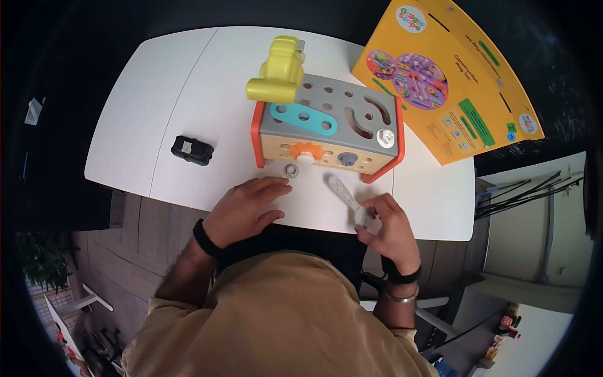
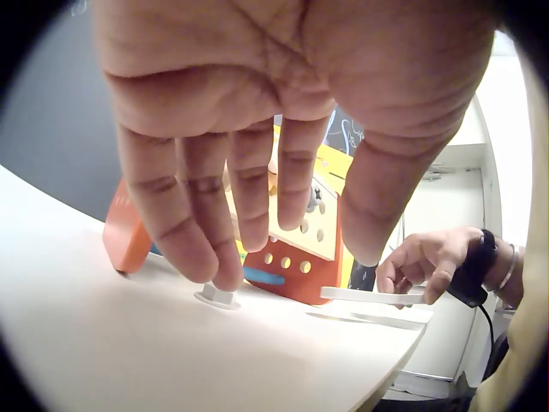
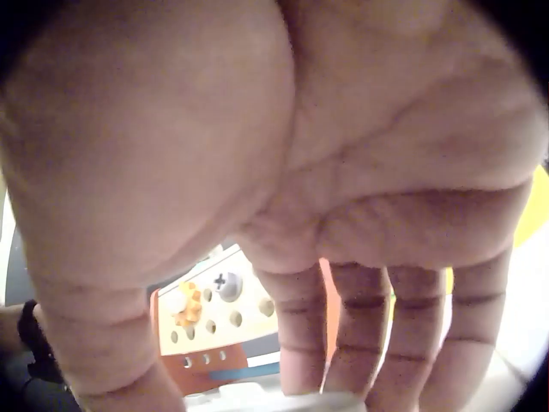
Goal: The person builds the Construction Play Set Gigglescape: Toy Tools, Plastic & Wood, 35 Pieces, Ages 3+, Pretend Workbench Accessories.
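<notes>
My right hand [image 1: 391,231] pinches the jaw end of a pale grey toy wrench [image 1: 342,190] near the table's front edge. The wrench's handle points toward a toy workbench [image 1: 352,122] with a grey top, orange-red sides and a holed wooden front. My left hand [image 1: 246,210] holds nothing, its fingers fairly straight. Its fingertips hover right by a small white bolt [image 2: 219,297] standing head-down on the table. On the workbench front are an orange gear [image 1: 306,151] with a white bolt through it and a grey-blue screw [image 1: 348,159].
A turquoise holed strip [image 1: 304,117] and a white hex bolt [image 1: 385,138] are on the workbench top. A yellow-green plastic toy [image 1: 276,70] overlaps its back left corner. A small black device [image 1: 192,150] lies at left. A large yellow box [image 1: 458,81] stands behind, right.
</notes>
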### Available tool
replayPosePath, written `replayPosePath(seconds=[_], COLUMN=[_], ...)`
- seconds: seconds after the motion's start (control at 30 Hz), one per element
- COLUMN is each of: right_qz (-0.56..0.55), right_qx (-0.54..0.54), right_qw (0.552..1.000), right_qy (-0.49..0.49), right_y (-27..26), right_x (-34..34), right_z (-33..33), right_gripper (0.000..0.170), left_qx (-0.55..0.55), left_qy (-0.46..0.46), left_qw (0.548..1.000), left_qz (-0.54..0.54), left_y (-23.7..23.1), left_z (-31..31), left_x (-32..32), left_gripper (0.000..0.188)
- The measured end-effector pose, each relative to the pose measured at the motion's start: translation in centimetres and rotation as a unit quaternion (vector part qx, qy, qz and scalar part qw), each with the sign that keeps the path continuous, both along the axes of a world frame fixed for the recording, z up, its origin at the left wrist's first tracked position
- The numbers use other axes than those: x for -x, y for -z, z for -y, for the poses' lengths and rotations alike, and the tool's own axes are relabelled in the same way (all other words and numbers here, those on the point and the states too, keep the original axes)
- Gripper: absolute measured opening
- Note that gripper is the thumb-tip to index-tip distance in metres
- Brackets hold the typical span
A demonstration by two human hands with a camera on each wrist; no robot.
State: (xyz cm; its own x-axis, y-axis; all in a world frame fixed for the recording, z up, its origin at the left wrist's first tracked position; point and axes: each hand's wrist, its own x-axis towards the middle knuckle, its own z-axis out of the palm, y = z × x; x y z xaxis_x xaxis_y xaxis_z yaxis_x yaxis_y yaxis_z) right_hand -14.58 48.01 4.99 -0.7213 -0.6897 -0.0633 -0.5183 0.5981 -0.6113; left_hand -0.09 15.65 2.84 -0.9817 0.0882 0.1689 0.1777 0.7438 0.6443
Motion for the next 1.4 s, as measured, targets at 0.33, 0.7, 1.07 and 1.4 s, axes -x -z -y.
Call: replayPosePath(seconds=[0.33, 0.7, 1.07, 1.4], right_qz=[-0.213, -0.256, -0.171, -0.289], right_qx=[0.014, 0.005, 0.156, 0.328], right_qw=[0.977, 0.967, 0.973, 0.895], right_qy=[-0.002, 0.011, 0.015, -0.091], right_y=[3.2, 4.2, 0.4, 0.6], right_x=[0.1, 0.0, -4.3, -10.0], right_z=[6.0, 5.3, 1.8, 0.3], right_gripper=[0.033, 0.027, 0.012, 0.017], left_qx=[0.010, 0.014, 0.021, 0.043], left_qy=[0.003, 0.003, 0.017, 0.059], left_qw=[1.000, 1.000, 1.000, 0.997], left_qz=[-0.002, -0.002, -0.003, 0.001], left_y=[-0.1, -0.4, -1.8, -1.9], left_z=[0.6, 0.7, -0.3, -3.4], left_x=[-0.6, -1.3, -3.3, -6.4], left_gripper=[0.048, 0.048, 0.049, 0.049])
